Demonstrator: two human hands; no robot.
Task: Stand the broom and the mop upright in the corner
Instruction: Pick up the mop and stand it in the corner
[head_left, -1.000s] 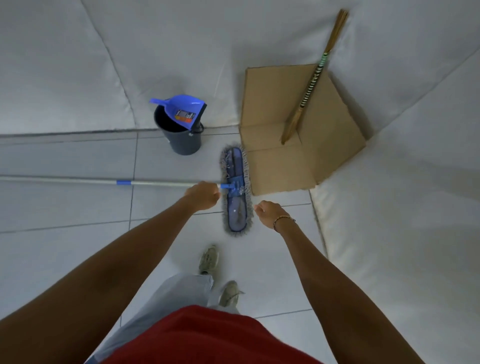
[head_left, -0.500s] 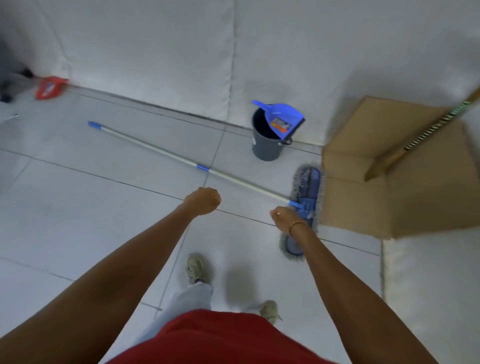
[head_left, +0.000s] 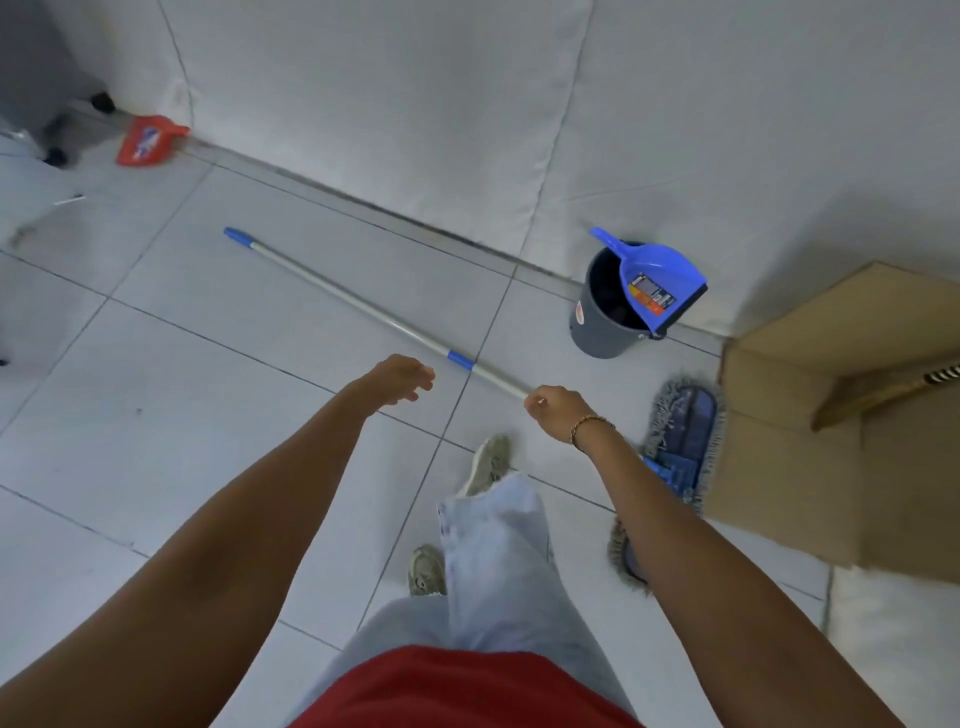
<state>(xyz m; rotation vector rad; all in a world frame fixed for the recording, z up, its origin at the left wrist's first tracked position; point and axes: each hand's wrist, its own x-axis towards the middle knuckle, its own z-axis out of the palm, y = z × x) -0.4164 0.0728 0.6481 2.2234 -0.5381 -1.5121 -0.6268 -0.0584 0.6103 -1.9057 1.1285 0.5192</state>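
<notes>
A person in a red top and pale jeans is standing over a white tiled floor (head_left: 156, 415), reaching both bare arms forward. The right hand (head_left: 558, 410) is closing in a fist at the lower stretch of the mop (head_left: 363, 312) handle; whether the fingers (head_left: 540, 401) are actually gripping the pole cannot be told from this angle. The left hand (head_left: 397, 376) is hovering just near of the handle, fingers loosely curled and partly spread, holding nothing. The mop is lying flat on the floor, its pole running from a blue cap at far left down toward the right hand, its blue fringed head (head_left: 675, 452) resting at the right against a flattened cardboard box (head_left: 779, 467). The broom (head_left: 878, 395) is showing only in part at the right edge, leaning across the cardboard. A grey bucket (head_left: 602, 327) is sitting against the far white wall (head_left: 415, 104), a blue dustpan (head_left: 657, 280) propped in its mouth. A red dustpan (head_left: 145, 141) is lying at far left by the wall.
</notes>
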